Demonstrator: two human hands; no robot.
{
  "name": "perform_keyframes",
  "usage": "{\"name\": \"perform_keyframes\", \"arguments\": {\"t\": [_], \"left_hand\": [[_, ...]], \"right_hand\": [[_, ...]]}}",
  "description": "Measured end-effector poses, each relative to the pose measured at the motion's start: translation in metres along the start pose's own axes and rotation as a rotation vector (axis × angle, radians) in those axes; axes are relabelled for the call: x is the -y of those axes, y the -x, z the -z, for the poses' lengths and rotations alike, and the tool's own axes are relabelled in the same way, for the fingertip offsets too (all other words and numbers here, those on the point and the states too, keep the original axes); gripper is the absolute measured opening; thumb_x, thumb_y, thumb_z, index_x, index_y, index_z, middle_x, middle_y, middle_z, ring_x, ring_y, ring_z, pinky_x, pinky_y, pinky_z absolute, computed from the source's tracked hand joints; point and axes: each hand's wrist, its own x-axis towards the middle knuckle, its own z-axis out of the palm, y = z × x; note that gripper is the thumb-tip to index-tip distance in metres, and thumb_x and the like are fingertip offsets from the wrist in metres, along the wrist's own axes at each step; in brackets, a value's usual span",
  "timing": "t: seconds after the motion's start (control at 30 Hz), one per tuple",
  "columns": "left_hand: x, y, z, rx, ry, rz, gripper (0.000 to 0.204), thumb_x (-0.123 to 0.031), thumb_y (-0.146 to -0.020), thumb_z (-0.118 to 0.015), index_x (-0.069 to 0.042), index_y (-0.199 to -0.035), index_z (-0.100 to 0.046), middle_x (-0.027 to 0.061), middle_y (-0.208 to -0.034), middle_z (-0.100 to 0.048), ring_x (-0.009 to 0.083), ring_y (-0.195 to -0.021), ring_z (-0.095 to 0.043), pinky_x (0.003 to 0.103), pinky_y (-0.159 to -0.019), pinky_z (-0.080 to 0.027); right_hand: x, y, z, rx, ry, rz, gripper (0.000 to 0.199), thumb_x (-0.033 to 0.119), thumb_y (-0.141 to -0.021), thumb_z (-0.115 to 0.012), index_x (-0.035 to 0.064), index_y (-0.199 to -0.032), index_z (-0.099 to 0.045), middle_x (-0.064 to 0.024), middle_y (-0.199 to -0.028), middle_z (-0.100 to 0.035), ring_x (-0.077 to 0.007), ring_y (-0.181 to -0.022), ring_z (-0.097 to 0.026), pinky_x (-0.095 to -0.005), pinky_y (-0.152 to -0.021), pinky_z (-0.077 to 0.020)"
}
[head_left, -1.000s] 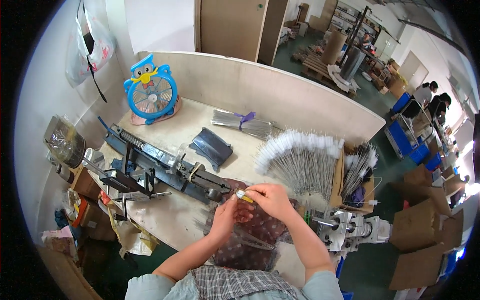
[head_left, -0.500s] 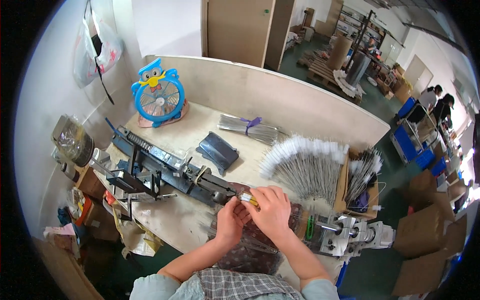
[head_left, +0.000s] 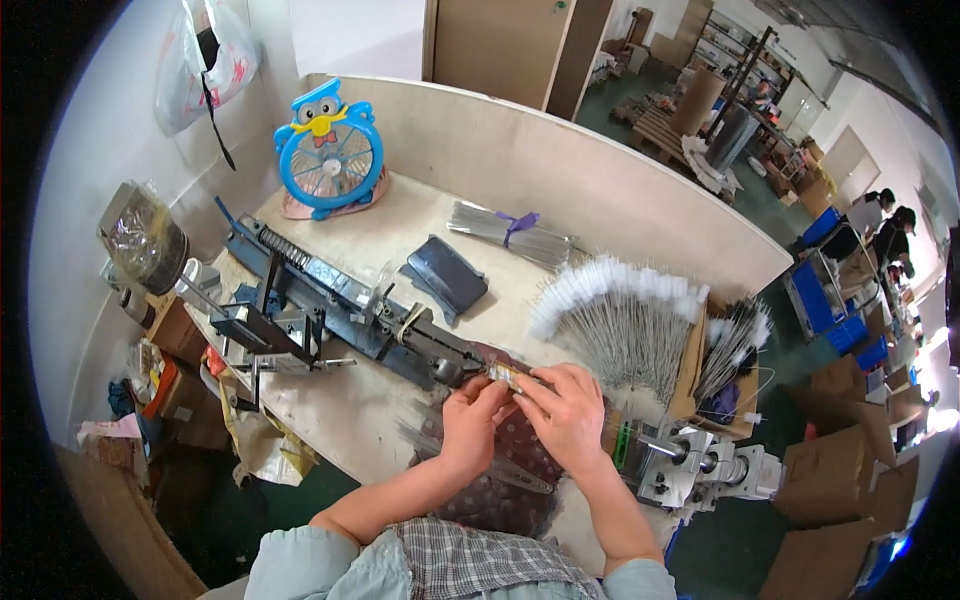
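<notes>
My right hand (head_left: 568, 415) is closed, with its thumb and fingers pinching a small yellow-and-white piece (head_left: 502, 373); its kind is too small to tell. Close beside it, my left hand (head_left: 470, 425) has its fingers curled and pressed together at the near end of a long dark metal bench machine (head_left: 400, 325). What its fingertips grip is hidden. Both hands meet over a dark brown dotted cloth (head_left: 520, 445), where several thin wires lie. A fan of thin wire brushes with white bristle tips (head_left: 620, 310) spreads beyond my right hand.
A silver motorised machine (head_left: 710, 468) stands at the right table edge, near a carton (head_left: 690, 365) of more brushes. Farther back lie a dark case (head_left: 447, 278), a tied wire bundle (head_left: 510, 232) and a blue cartoon fan (head_left: 331, 160). A low partition (head_left: 560, 150) edges the table.
The yellow-and-white piece has moved slightly away from me, to the machine's near end. My right hand has shifted a little right, and the whole view has tilted slightly.
</notes>
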Motion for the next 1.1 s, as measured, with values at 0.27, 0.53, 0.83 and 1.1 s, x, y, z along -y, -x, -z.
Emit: {"name": "perform_keyframes", "arguments": {"t": [0.27, 0.53, 0.83, 1.1], "left_hand": [[-0.007, 0.003, -0.005, -0.05, 0.01, 0.022, 0.009, -0.009, -0.088, -0.056, -0.003, -0.094, -0.054, 0.0045, -0.092, -0.059, 0.0137, -0.084, -0.059, 0.029, -0.075, -0.048], [-0.006, 0.004, -0.002, -0.004, 0.048, 0.051, 0.008, -0.011, -0.088, -0.053, -0.005, -0.093, -0.054, 0.0037, -0.09, -0.059, 0.0152, -0.087, -0.06, 0.032, -0.076, -0.048], [-0.002, 0.001, 0.001, -0.003, 0.024, 0.034, 0.01, -0.01, -0.088, -0.055, -0.004, -0.096, -0.054, 0.0048, -0.094, -0.06, 0.0155, -0.086, -0.059, 0.033, -0.077, -0.047], [-0.004, 0.002, -0.002, -0.022, -0.001, 0.029, 0.011, -0.008, -0.087, -0.057, -0.003, -0.097, -0.054, 0.0049, -0.094, -0.06, 0.0146, -0.085, -0.06, 0.03, -0.076, -0.048]], "right_hand": [[0.006, -0.006, -0.004, 0.005, -0.038, 0.054, 0.027, 0.017, -0.069, -0.072, 0.0141, -0.096, -0.07, -0.0024, -0.096, -0.062, -0.0234, -0.094, -0.055, -0.0368, -0.08, -0.0431], [0.006, -0.007, -0.004, 0.044, -0.07, -0.013, 0.027, 0.017, -0.069, -0.073, 0.0126, -0.095, -0.07, -0.0029, -0.096, -0.062, -0.024, -0.096, -0.056, -0.0371, -0.082, -0.0431], [0.007, -0.002, -0.003, 0.031, 0.03, -0.001, 0.028, 0.017, -0.068, -0.074, 0.0147, -0.095, -0.069, 0.0002, -0.097, -0.062, -0.0211, -0.094, -0.056, -0.0355, -0.077, -0.0433], [0.006, -0.002, -0.01, -0.041, -0.016, 0.003, 0.026, 0.016, -0.066, -0.074, 0.013, -0.091, -0.071, -0.0006, -0.094, -0.064, -0.0211, -0.091, -0.057, -0.0341, -0.077, -0.0438]]}}
